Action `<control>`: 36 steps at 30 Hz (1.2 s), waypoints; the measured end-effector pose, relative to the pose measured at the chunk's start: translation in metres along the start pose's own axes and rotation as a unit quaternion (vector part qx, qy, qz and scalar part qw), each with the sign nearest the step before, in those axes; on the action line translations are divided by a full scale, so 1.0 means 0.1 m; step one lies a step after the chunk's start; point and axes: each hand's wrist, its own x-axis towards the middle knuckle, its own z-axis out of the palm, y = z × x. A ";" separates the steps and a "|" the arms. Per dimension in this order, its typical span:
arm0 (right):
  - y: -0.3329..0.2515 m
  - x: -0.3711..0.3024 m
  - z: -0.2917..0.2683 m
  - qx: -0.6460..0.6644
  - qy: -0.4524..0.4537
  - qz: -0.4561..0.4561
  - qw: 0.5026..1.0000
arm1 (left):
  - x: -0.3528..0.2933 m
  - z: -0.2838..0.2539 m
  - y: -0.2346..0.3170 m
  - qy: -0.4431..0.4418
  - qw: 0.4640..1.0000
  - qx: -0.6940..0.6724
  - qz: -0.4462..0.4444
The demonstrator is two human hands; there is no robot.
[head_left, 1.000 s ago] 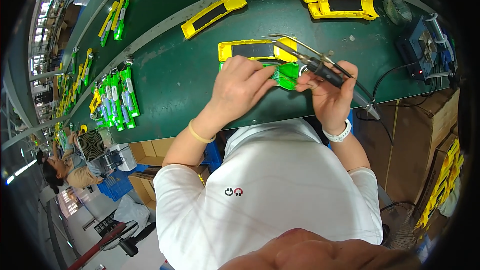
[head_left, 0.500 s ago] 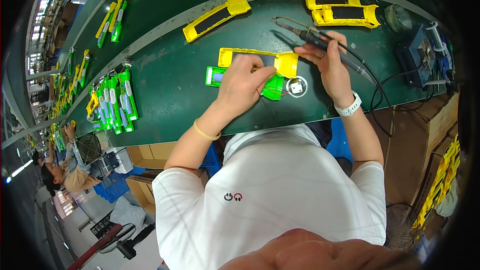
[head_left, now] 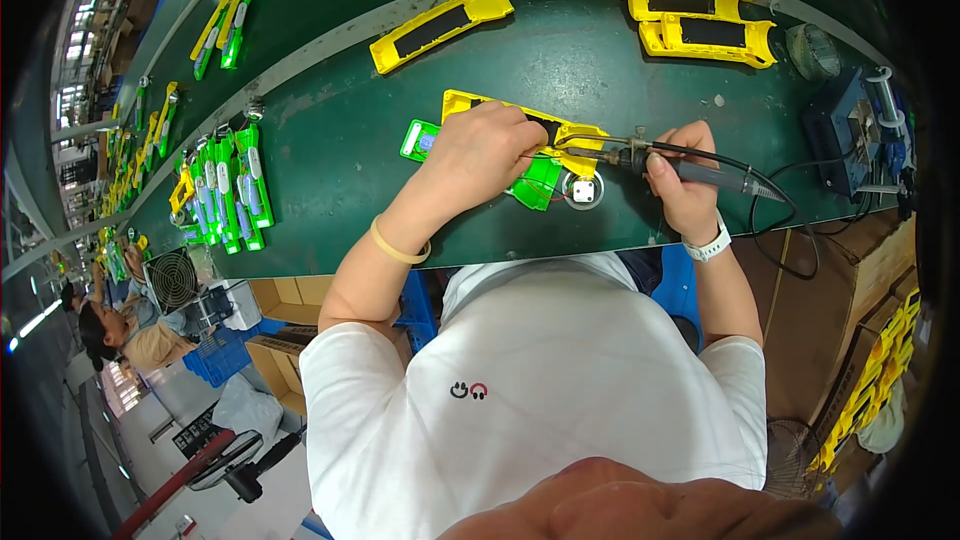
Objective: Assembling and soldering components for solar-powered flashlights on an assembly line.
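My right hand (head_left: 688, 185) is closed around the dark handle of a soldering iron (head_left: 708, 174), its tip pointing left, close to my left fingertips. My left hand (head_left: 485, 145) is pinched over a yellow casing half (head_left: 580, 164) and a green casing half (head_left: 535, 188); what its fingers grip is hidden. Thin red wires run over the green half, from near those fingers to a round lamp head (head_left: 583, 191) with a white square centre. A blue cylindrical cell (head_left: 426, 142) shows in the green half, left of my hand.
Another yellow casing (head_left: 440, 30) lies farther back, with several stacked yellow casings (head_left: 700, 15) at back right. Several green casings with cells (head_left: 230, 195) lie left. A blue soldering station (head_left: 838, 130) with a solder spool (head_left: 884, 100) stands right; its cable (head_left: 790, 215) loops near my right wrist.
The soldering iron has come down and left, from above the casings to beside my left fingertips. The green and yellow halves have tilted a little.
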 end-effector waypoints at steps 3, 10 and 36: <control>0.02 0.03 0.00 -0.038 -0.008 0.000 0.999 | 0.02 -0.01 0.00 -0.007 1.000 0.003 0.000; 0.01 0.08 -0.03 -0.050 -0.011 0.020 0.998 | 0.02 0.02 0.01 0.002 1.000 0.000 -0.010; -0.13 0.10 0.26 0.052 0.029 -0.016 0.998 | 0.06 0.01 0.03 -0.041 0.998 0.044 0.000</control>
